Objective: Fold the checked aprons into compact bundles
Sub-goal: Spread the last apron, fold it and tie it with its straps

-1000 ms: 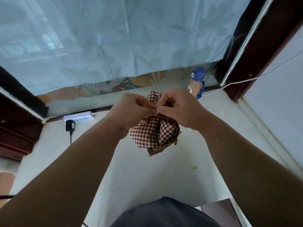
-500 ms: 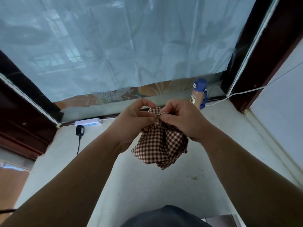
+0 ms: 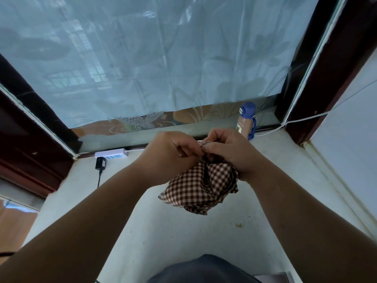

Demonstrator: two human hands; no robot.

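Above the pale grey window ledge you hold the brown-and-cream checked cloth apron bunched into a hanging bundle, your left hand and right hand each in a tight grip pinching its gathered top, while the blue-capped tan bottle behind carries label writing too small to read.

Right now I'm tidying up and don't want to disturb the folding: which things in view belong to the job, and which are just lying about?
In the job:
- checked apron, bunched
- left hand and right hand, both pinching its top

Lying about, by the window:
- blue-capped bottle
- white power strip
- black plug
- white cable
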